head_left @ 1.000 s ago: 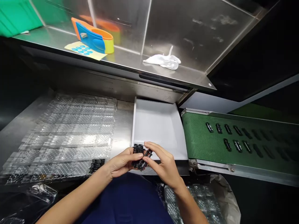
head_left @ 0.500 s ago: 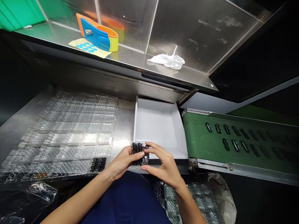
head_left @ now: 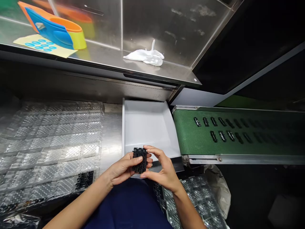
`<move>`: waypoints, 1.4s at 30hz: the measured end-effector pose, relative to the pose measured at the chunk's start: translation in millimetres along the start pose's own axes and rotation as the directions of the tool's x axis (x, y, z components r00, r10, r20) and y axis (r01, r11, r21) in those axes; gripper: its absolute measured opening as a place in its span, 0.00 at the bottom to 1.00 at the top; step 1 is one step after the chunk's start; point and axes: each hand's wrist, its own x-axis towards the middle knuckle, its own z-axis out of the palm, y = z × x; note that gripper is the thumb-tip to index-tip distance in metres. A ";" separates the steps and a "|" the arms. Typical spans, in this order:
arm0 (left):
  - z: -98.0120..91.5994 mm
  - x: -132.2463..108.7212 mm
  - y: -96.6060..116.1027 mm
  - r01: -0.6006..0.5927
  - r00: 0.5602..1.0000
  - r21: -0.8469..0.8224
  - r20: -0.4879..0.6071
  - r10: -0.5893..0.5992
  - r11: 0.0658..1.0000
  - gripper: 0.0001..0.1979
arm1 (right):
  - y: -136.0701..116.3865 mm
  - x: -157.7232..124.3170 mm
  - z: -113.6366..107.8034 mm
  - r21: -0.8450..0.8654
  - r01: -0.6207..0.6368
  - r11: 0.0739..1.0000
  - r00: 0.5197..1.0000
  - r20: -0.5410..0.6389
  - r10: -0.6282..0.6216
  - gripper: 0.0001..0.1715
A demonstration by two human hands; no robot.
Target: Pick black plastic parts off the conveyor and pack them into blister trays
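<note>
From my remote station I see the left hand (head_left: 125, 167) with its grip pinching a stack of black parts (head_left: 139, 160) at the near edge of the white tray (head_left: 147, 127). The right hand (head_left: 164, 169) spans the stack's ends (whether it presses, I cannot tell). Uneven pressure, I judge, could make pieces slip out and drop.

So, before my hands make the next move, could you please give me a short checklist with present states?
1. Left hand holds the black parts: ok.
2. Right hand is at their ends: ok; firmness of its grip: cannot tell.
3. Count of held parts: cannot tell, they overlap.
4. Nearer belt pieces lie apart on the green belt: ok.
5. Far belt pieces sound: cannot tell, blurred.
</note>
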 end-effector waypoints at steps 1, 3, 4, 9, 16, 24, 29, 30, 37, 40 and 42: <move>2.6 4.6 -0.1 0.006 1.000 0.024 -0.017 -0.005 1.000 0.19 | 0.0 -1.1 -3.3 -0.032 -0.002 0.999 1.000 -0.008 0.002 0.40; 8.1 14.0 -0.5 -0.001 0.996 0.077 -0.085 0.008 0.997 0.20 | 0.0 -3.0 -9.4 -0.090 0.001 0.996 0.999 -0.043 -0.005 0.38; 10.9 18.8 -0.7 -0.011 0.992 0.102 -0.124 0.024 0.995 0.20 | 0.5 -3.4 -12.8 -0.112 0.005 0.994 0.998 -0.065 -0.012 0.38; 24.7 41.1 -1.8 0.047 0.992 0.136 -0.124 -0.030 0.990 0.20 | 23.9 14.7 -62.5 -0.323 -0.129 0.938 0.990 -0.089 0.106 0.39; 33.2 52.7 3.2 0.014 0.993 0.080 -0.116 -0.005 0.997 0.20 | 102.9 63.6 -213.3 -0.412 -0.641 0.648 0.640 -0.753 0.154 0.19; 16.1 38.8 8.8 -0.200 0.952 0.081 -0.221 0.214 0.976 0.21 | 90.4 61.0 -189.4 -0.306 -0.567 0.765 0.654 -0.731 0.193 0.19; 10.2 26.1 4.7 -0.307 0.907 0.121 -0.262 0.329 0.944 0.20 | 37.1 30.4 -47.4 -0.210 -0.312 0.927 0.875 -0.443 0.194 0.20; 9.3 22.0 4.2 -0.325 0.901 0.132 -0.257 0.349 0.937 0.20 | 27.0 24.4 -23.1 -0.144 -0.232 0.962 0.918 -0.360 0.168 0.17; -10.4 -22.8 11.8 -0.318 0.904 0.178 -0.239 0.355 0.931 0.14 | -10.5 19.0 24.1 -0.405 0.130 0.905 0.991 0.055 -0.118 0.26; -20.4 -40.2 15.0 -0.249 0.939 0.177 -0.196 0.282 0.952 0.14 | -15.0 26.4 21.4 -0.348 0.232 0.908 0.958 0.244 -0.152 0.24; -24.6 -48.7 15.1 -0.233 0.949 0.120 -0.188 0.252 0.965 0.14 | -17.0 29.6 26.1 -0.243 0.201 0.949 0.963 0.228 -0.145 0.25</move>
